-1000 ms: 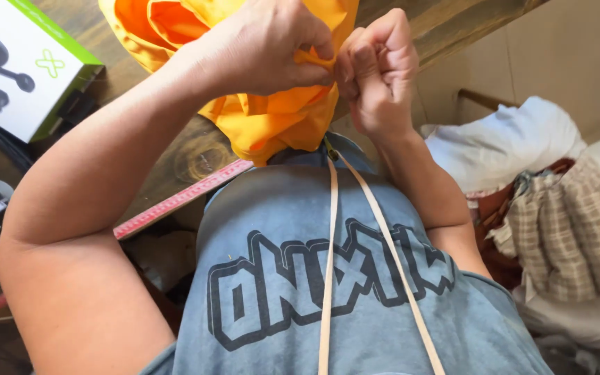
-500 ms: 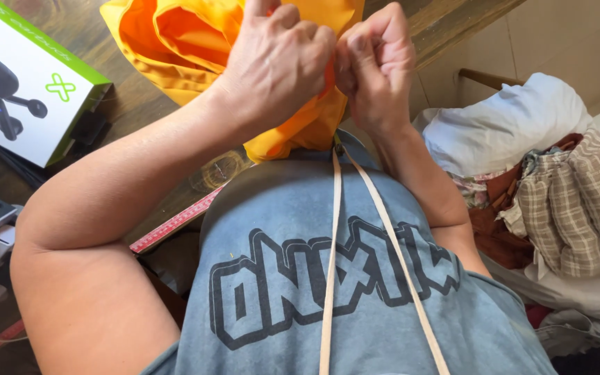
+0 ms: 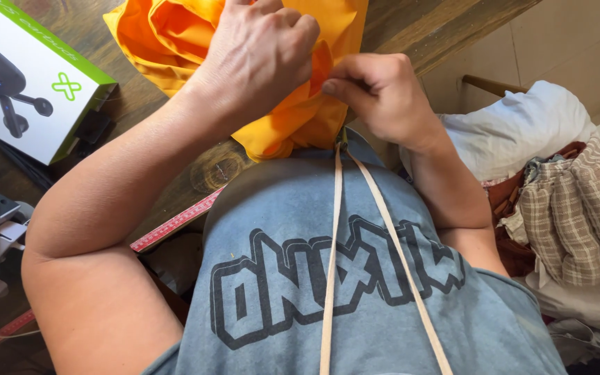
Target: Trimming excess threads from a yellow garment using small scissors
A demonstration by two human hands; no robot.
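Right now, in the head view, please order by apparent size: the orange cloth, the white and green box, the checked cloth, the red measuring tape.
1. orange cloth, partly hidden by both hands
2. white and green box and checked cloth: similar, both cropped, not ranked
3. red measuring tape

Bare wood of the bench is left open at the far right. To the left, passage is blocked by a white and green box, and to the right by piled cloth. The near bench edge is crossed by a red measuring tape.
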